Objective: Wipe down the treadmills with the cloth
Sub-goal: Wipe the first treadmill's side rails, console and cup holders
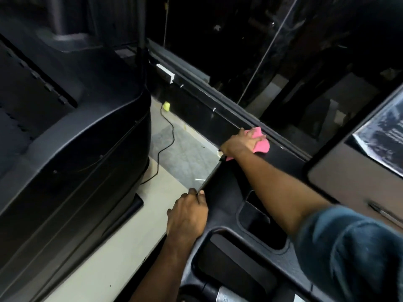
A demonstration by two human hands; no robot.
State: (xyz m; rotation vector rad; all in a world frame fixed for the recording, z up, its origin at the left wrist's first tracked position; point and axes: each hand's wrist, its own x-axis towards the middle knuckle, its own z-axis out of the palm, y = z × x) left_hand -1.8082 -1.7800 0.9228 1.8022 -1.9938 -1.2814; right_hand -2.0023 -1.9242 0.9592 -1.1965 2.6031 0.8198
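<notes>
A pink cloth [260, 143] lies bunched on the far top corner of the black treadmill console [224, 186] below me. My right hand [238, 143] reaches across the console and grips the cloth, pressing it on the black surface. My left hand [188, 214] holds the console's left edge, fingers curled over the rim. The console has recessed trays [257, 216] and a grey panel with a dark screen [379, 138] at the right.
A second black treadmill [76, 149] fills the left side. Between the two runs a strip of pale floor [122, 243] with a black cable [168, 136] and a yellow-green plug. A dark window and sill [207, 92] lie ahead.
</notes>
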